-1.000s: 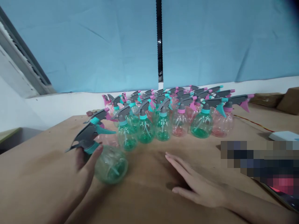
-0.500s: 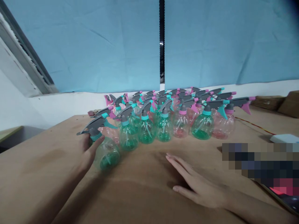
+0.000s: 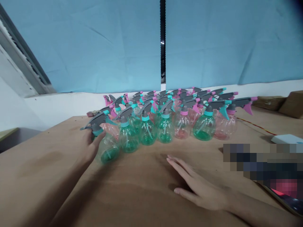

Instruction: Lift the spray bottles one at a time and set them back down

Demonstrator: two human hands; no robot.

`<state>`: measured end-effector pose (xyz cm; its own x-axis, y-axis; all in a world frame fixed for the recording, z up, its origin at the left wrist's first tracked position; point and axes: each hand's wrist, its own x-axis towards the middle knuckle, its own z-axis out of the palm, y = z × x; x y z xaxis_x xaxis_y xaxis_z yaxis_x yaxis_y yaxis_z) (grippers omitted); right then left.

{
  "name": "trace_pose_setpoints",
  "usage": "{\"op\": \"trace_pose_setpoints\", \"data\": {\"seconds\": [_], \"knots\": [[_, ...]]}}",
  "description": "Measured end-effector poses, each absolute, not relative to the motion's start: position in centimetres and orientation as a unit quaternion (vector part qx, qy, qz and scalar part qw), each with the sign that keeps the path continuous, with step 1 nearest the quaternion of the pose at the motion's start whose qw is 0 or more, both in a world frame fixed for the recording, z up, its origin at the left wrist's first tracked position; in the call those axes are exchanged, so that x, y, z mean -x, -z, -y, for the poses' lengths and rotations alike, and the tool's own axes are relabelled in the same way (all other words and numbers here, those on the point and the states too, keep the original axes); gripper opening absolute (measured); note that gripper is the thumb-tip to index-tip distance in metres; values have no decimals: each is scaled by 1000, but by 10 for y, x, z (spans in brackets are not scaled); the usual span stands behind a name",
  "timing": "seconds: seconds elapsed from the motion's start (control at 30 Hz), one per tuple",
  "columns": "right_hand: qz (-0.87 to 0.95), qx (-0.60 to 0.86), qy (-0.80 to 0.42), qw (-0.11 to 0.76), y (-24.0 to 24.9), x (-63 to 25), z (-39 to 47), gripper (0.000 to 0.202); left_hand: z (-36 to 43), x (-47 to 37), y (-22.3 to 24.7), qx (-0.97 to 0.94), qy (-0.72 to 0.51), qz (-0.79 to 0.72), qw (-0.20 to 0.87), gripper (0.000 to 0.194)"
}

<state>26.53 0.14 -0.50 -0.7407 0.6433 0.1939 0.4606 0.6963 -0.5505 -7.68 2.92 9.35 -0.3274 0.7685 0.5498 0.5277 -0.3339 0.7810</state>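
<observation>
My left hand [image 3: 93,145] is closed round the neck of a green spray bottle [image 3: 109,151] with a grey and turquoise trigger head, at the left end of the front row. The bottle leans a little, and green shows at its base. Beside it stands another green spray bottle [image 3: 129,138], then more green and pink ones, including a pink spray bottle [image 3: 181,126]. My right hand [image 3: 194,184] rests low over the tabletop, fingers stretched and thumb apart, holding nothing.
Several rows of spray bottles fill the back of the wooden table [image 3: 142,189]. At right lie a white box-like object [image 3: 287,139], a thin red-yellow wire [image 3: 258,125], cardboard boxes [image 3: 293,105] and a blurred-out patch. Blue sheeting [image 3: 106,47] covers the wall behind.
My left hand has brought the green spray bottle slightly up in view, closer to the front row, and it tilts less. My right hand has stayed almost in place.
</observation>
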Motion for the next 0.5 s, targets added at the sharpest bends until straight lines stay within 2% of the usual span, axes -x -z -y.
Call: {"op": "trace_pose_setpoints", "data": {"seconds": [0.17,0.5], "knots": [[904,303,-234,191,6,-265,-2,74,-34,73,-96,-586,-568,-570,91,37],[909,293,-235,181,2,-265,-2,74,-39,76,-96,-589,-563,-577,56,31]]}}
